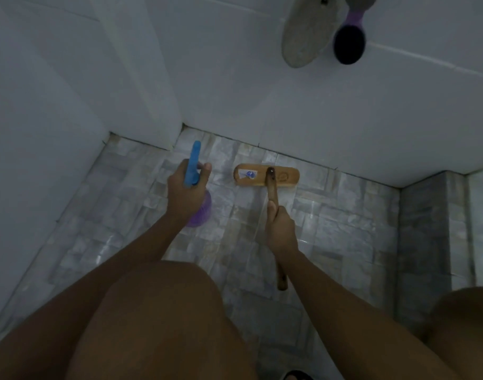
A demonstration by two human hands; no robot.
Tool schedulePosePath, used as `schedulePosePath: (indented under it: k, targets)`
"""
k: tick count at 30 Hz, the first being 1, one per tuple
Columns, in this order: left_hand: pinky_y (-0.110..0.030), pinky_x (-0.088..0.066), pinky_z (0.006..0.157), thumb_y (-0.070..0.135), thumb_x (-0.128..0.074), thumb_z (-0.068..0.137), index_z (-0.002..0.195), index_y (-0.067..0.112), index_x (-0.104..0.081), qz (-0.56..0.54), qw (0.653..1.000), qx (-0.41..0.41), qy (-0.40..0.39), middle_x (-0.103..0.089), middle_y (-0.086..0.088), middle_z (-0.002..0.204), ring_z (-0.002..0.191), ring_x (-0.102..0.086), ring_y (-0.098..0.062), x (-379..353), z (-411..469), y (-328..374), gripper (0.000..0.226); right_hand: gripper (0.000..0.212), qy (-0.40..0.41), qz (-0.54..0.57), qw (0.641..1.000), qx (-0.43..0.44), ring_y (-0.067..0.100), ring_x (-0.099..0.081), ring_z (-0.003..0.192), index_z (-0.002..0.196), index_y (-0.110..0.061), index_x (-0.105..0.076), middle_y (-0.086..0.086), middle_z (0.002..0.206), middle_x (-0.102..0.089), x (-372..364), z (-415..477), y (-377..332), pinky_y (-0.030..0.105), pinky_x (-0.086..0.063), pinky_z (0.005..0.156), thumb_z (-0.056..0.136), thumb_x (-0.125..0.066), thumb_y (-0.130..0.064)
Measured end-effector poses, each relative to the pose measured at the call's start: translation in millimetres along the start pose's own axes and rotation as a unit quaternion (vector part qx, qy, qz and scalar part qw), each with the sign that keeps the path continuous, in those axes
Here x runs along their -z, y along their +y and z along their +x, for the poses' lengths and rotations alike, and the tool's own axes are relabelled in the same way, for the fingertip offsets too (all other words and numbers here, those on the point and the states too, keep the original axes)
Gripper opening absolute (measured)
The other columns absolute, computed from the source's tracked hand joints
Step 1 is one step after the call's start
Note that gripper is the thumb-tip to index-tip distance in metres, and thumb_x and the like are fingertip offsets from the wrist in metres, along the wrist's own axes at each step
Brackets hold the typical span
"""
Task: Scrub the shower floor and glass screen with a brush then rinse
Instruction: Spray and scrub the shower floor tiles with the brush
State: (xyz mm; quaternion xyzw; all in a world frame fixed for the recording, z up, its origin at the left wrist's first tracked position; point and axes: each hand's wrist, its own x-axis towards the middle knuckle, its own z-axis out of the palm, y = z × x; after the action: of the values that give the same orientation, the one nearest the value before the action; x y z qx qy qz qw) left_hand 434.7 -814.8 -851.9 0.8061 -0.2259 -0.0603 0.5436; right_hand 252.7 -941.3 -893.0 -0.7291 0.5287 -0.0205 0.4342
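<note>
Right hand (280, 229) fisted on wooden long-handled scrub brush (266, 175), left hand (186, 192) wrapped around blue-nozzled purple spray bottle (195, 187): wet grey stone-tile floor (344, 215) first (wall joint especially), then press bristles flat.

Views: one, head-worn, wide-angle.
Facing: steeply downward and forward, onto the shower floor (330, 215) and wall base (317, 119).
Range: close; forearms and knees fill the lower frame.

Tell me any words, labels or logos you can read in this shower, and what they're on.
None can be read.
White sticker with a blue mark, on the wooden brush head: too blurred to read.
Round stamp on the same brush head: too faint to read.
Spray bottle in the left hand: no label visible.
</note>
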Motion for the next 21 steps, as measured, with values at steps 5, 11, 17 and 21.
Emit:
schedulePosePath:
  k: [5,11,17,21]
  targets:
    - [-0.026,-0.048,0.054,0.03,-0.063,0.096,0.079,-0.003,-0.061,-0.017,0.999,0.016,0.03,-0.06,-0.024,0.066,0.057,-0.057,-0.026,-3.6,9.1,29.6,0.038,0.05,-0.025,-0.073,0.997,-0.017,0.024,-0.059,0.08,0.103,-0.01,-0.059,0.004,0.087,-0.059,7.0,4.1,-1.8,0.031,-0.043,0.07,0.104,-0.03,-0.052]
    - [-0.038,-0.05,0.055,0.033,-0.06,0.098,0.081,-0.004,-0.062,-0.024,0.999,0.02,0.022,-0.06,-0.025,0.066,0.058,-0.058,-0.035,-3.9,15.0,43.7,0.04,0.05,-0.022,-0.02,0.998,-0.062,0.027,-0.065,0.083,0.096,-0.01,-0.06,0.01,0.092,-0.065,9.1,8.7,-2.4,0.039,-0.055,0.073,0.104,-0.033,-0.051]
    - [-0.053,-0.052,0.057,0.052,-0.062,0.09,0.089,-0.003,-0.055,-0.046,0.996,0.065,0.049,-0.057,-0.026,0.074,0.062,-0.06,-0.04,20.7,13.9,76.9,0.055,0.047,0.026,0.104,0.993,-0.057,0.026,-0.065,0.067,0.08,-0.02,-0.053,0.005,0.075,-0.062,33.0,-46.7,-54.2,0.042,-0.058,0.058,0.103,-0.03,-0.054]
    - [-0.053,-0.052,0.057,0.045,-0.064,0.092,0.09,-0.003,-0.057,-0.057,0.995,0.072,0.048,-0.058,-0.024,0.073,0.062,-0.059,-0.041,51.6,10.5,131.2,0.048,0.043,0.067,0.126,0.989,-0.034,0.014,-0.057,0.06,0.085,-0.016,-0.054,0.0,0.071,-0.058,85.0,-104.9,-90.7,0.03,-0.047,0.052,0.105,-0.033,-0.048]
